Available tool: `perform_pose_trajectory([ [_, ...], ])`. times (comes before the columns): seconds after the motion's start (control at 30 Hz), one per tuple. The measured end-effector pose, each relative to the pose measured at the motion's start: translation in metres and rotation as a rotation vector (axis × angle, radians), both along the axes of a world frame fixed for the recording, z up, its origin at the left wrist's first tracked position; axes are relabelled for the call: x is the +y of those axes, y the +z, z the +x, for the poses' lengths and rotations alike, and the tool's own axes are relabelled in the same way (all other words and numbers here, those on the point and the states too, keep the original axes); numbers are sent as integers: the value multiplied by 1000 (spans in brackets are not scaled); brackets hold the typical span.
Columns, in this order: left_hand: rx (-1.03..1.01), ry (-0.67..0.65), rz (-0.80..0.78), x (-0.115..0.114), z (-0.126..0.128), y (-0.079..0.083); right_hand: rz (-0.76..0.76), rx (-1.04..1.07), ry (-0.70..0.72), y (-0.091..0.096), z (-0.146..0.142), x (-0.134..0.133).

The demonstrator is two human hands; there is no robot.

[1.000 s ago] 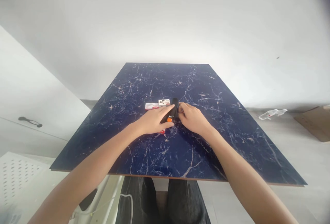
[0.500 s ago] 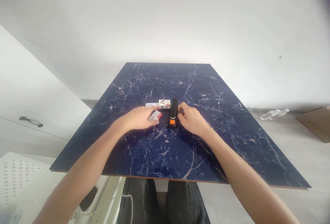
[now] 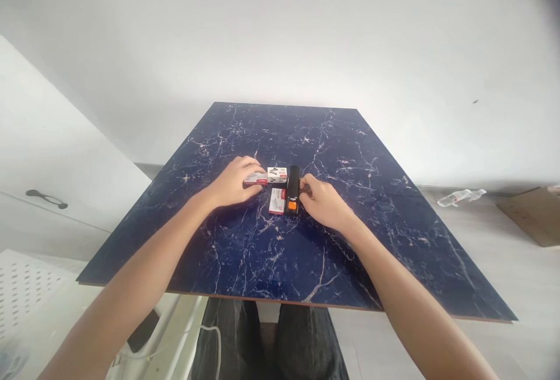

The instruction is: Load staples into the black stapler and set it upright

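A black stapler (image 3: 293, 189) with an orange end lies lengthwise in the middle of the dark blue marble table (image 3: 271, 252). My right hand (image 3: 321, 202) rests against its right side, fingers curled on it. Three small staple boxes lie beside it: one flat just left of the stapler (image 3: 276, 200), one white box (image 3: 277, 174) behind that, and a red-and-white box (image 3: 256, 179) further left. My left hand (image 3: 235, 180) is closed over that left box, fingers on its top.
A white cabinet door with a dark handle (image 3: 46, 198) stands at the left. On the floor at the right lie a plastic bottle (image 3: 459, 196) and a cardboard piece (image 3: 531, 215). My dark trousers (image 3: 266, 339) show under the near table edge.
My left hand left the stapler, set one small box down beside it, and moved left onto the red-and-white box. My right hand stayed on the stapler.
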State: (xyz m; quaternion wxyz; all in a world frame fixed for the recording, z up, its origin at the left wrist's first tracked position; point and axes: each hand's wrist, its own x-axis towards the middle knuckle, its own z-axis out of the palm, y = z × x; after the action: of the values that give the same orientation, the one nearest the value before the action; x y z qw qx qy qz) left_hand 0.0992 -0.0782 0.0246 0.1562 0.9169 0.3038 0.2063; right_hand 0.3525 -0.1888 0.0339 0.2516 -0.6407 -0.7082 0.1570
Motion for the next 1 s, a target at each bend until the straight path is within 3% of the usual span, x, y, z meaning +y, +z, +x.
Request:
perform_pose_trajectory([
  [0.17, 109, 105, -84, 13, -14, 0, 41, -34, 31, -2, 0, 0],
  [0.4, 185, -103, -186, 14, -29, 10, 83, -46, 81, -1, 0, -1],
  [0.6, 74, -33, -189, 0, -13, 17, 70, -50, 91, -1, 2, -1],
  [0.8, 66, -186, -144, -25, 18, 1, 96, -52, 110, -2, 4, 0],
  [1.0, 12, -124, -156, -25, 23, -14, 92, -33, 116, -4, 3, 0],
])
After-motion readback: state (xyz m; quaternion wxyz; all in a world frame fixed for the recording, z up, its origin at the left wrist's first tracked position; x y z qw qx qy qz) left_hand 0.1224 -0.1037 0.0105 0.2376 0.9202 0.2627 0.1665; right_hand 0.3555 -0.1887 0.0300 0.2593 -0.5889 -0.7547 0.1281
